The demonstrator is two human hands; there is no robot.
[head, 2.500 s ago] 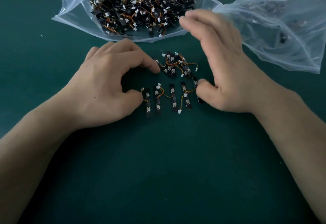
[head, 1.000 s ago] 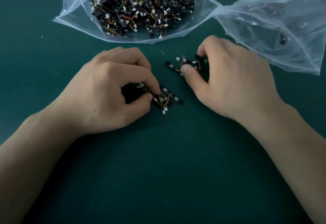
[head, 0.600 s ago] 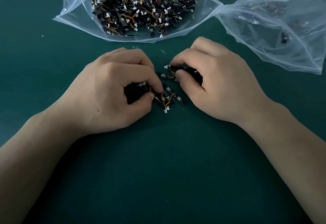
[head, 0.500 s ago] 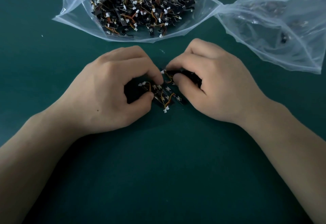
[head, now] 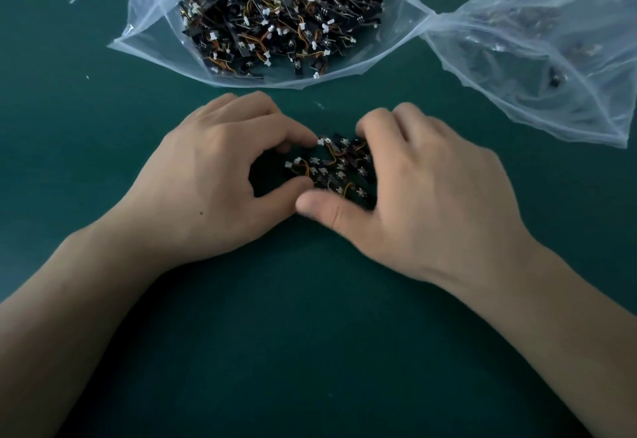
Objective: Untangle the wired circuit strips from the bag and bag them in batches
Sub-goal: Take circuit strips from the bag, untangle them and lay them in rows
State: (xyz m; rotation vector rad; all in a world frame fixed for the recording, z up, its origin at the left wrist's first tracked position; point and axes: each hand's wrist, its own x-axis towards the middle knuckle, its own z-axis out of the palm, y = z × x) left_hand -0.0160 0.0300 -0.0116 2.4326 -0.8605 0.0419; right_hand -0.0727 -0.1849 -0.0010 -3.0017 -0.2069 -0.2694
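Small batch (head: 331, 172) of loose strips mid-bench, between hands. Grip of left hand (head: 213, 175): thumb, forefinger curled round left edge. Grip of right hand (head: 424, 193): fingers curled over far side, thumb at near edge. Gathered, not yet bagged. Far bag (head: 151, 24) full of tangle; right bag (head: 551, 58) nearly empty, so most work left.

No text, label, brand, number or sign can be read. The circuit strips (head: 331, 175) heaped near the middle of the table are too small and blurred for any print on them to be made out. The same holds for those packed in the clear bag (head: 144, 24) at the far edge. The second clear bag (head: 517, 58) toward the far right corner shows only glare and creases on its film, with no readable marking.
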